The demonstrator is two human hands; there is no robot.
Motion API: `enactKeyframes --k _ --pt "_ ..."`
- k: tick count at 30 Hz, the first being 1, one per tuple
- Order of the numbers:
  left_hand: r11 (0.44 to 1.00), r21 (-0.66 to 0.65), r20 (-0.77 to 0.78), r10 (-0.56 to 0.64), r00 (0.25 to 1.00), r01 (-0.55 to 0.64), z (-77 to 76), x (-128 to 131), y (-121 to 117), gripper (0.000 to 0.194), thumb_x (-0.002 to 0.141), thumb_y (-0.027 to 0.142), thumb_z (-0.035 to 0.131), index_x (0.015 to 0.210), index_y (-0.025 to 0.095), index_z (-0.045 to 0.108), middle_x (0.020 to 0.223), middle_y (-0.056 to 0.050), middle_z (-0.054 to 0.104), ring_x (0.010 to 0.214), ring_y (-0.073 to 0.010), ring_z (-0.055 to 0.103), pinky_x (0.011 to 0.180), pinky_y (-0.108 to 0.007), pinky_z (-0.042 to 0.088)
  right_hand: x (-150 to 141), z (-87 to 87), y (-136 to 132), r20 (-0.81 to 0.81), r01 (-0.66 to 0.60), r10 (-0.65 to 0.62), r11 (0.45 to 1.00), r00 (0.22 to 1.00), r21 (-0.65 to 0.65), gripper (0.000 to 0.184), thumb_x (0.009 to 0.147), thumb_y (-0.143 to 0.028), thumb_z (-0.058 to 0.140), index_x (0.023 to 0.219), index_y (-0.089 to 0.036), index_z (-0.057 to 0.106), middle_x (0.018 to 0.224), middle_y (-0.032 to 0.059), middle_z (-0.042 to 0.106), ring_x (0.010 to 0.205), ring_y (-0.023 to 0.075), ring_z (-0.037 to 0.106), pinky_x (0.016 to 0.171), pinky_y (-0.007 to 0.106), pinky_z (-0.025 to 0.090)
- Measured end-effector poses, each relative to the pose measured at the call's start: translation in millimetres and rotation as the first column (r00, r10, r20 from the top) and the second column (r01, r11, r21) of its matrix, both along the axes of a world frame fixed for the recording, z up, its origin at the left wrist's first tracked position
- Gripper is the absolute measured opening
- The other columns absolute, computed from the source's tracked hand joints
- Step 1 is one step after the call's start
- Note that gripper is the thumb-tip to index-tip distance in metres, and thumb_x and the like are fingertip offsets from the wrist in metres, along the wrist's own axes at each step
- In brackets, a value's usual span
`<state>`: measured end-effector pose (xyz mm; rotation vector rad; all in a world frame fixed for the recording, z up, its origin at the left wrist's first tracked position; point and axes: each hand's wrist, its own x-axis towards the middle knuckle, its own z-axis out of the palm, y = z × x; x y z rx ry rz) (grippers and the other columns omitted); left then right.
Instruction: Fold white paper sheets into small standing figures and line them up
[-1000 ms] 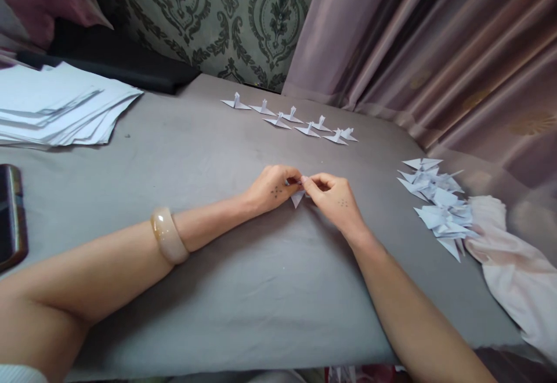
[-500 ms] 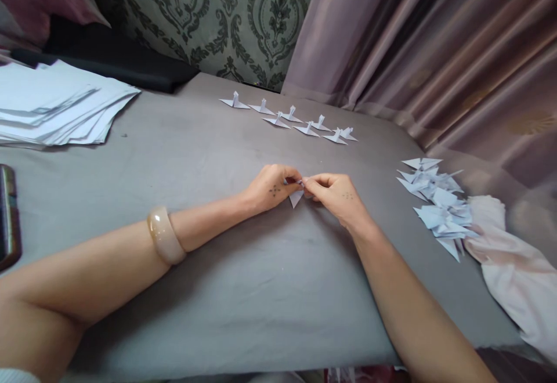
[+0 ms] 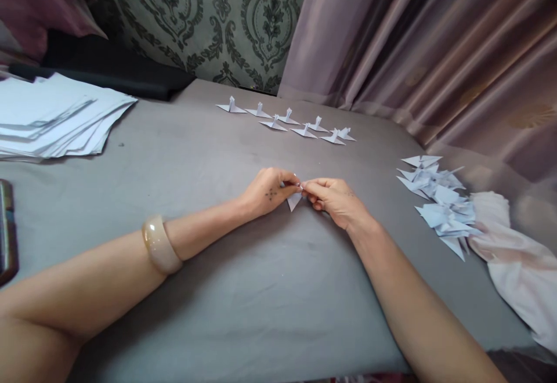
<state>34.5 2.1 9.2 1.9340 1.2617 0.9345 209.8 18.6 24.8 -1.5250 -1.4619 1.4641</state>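
My left hand point(image 3: 267, 190) and my right hand point(image 3: 333, 198) meet at the middle of the grey cloth-covered table point(image 3: 209, 156). Both pinch a small folded white paper piece point(image 3: 295, 199), whose pointed tip hangs down between the fingertips. Most of the piece is hidden by my fingers. A beige bangle point(image 3: 159, 245) sits on my left forearm. A row of several finished folded paper figures point(image 3: 287, 120) stands on the far side of the table.
A heap of flat folded white paper pieces point(image 3: 439, 204) lies at the right, beside a pale pink cloth point(image 3: 513, 267). A stack of white sheets point(image 3: 56, 115) lies at the far left. A dark phone point(image 3: 5, 229) sits at the left edge. Curtains hang behind.
Both hands stay pinched on the paper piece, with small finger shifts. The view has drifted slightly, so everything sits a little lower and to the left.
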Motion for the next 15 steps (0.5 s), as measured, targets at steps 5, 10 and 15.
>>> enactKeyframes --k 5,10,15 --pt "1.0 0.005 -0.019 0.001 1.0 -0.001 0.5 0.2 0.5 0.016 0.085 0.022 0.059 0.086 0.017 0.074 0.083 -0.003 0.075 0.076 -0.015 0.065 0.07 -0.024 0.046 0.9 1.8 -0.6 -0.086 0.015 -0.023 0.995 0.996 -0.098 0.019 0.066 -0.033 0.074 0.068 -0.015 0.068 0.066 -0.0003 0.058 0.051 0.0048 0.042 0.04 0.018 0.028" --pt "0.999 0.04 -0.049 0.007 0.999 -0.005 0.7 1.3 0.4 0.016 0.086 0.024 0.058 0.086 0.018 0.074 0.083 -0.002 0.075 0.075 -0.0149 0.064 0.069 -0.023 0.046 -1.4 4.6 -2.5 -0.14 0.015 -0.035 0.989 0.99 -0.146 0.019 0.065 -0.03 0.073 0.062 -0.013 0.064 0.061 -0.0009 0.054 0.047 0.0036 0.037 0.035 0.017 0.021" --pt "0.999 0.046 -0.059 0.009 0.998 -0.006 1.4 1.8 0.3 0.015 0.086 0.023 0.059 0.085 0.019 0.074 0.082 -0.002 0.074 0.074 -0.0151 0.065 0.069 -0.023 0.046 -1.0 0.9 -1.4 -0.13 0.018 -0.031 0.994 0.991 -0.104 0.016 0.064 -0.027 0.071 0.061 -0.014 0.063 0.062 -0.0002 0.055 0.047 0.0043 0.04 0.034 0.016 0.023"
